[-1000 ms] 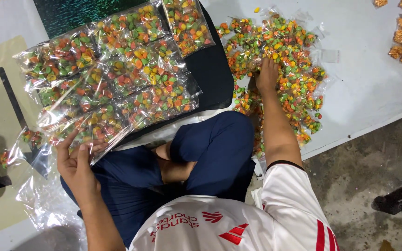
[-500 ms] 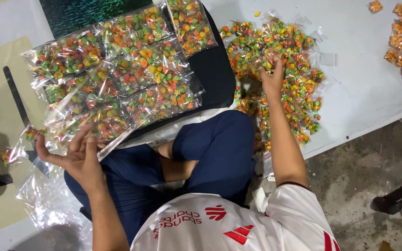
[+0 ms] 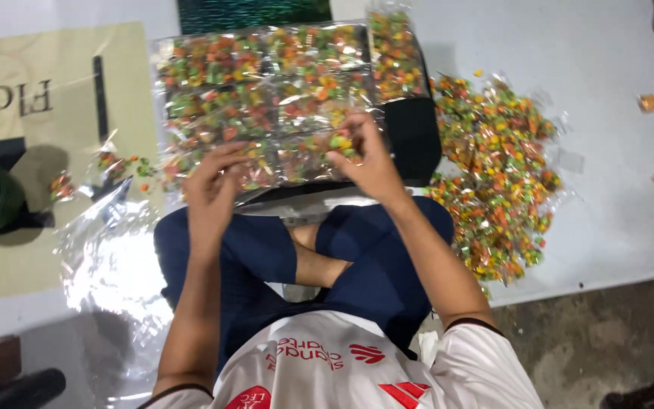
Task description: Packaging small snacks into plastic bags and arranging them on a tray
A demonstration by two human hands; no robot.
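I see a white sheet [image 3: 615, 220] covering the floor across the right of the frame. On it, right of centre, lies a loose heap of wrapped candies [image 3: 497, 182], orange, green and yellow. At upper centre, a sheet of clear packets [image 3: 266, 98] rests on a dark board [image 3: 414, 140]; each packet is filled with the same coloured candies. Empty clear plastic bags [image 3: 107, 265] lie crumpled at lower left, beside a beige printed mat [image 3: 39, 91].

The left hand [image 3: 213, 193] is at the sheet's near edge, fingers [image 3: 225, 155] curled and touching a packet in the bottom row. The right hand [image 3: 369, 155] is just beside it, fingers [image 3: 338, 148] pinched on a few candies [image 3: 342, 140] above the same row. Whether the left fingers grip the packet, I cannot tell.
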